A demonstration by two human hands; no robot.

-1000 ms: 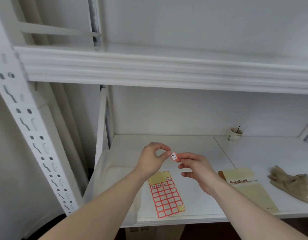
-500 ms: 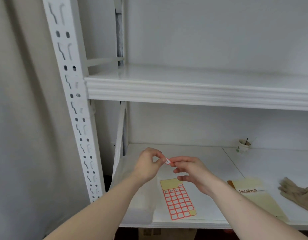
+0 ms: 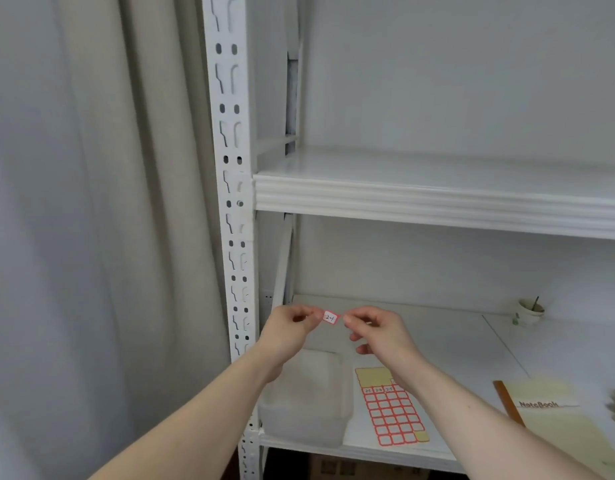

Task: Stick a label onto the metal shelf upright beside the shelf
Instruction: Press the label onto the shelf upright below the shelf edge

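Red-edged label (image 3: 330, 318) pinched by both hands' grip, left hand (image 3: 289, 330), right hand (image 3: 380, 330), beside perforated metal upright (image 3: 234, 209).

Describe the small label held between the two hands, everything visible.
The label is a small white paper-like rectangle with a red border and dark handwriting, too small to read surely. It is tilted slightly, held in the air above the lower shelf, pinched at its ends by the left hand and right hand.

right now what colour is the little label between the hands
White with a red border, label handwritten in dark ink; head view.
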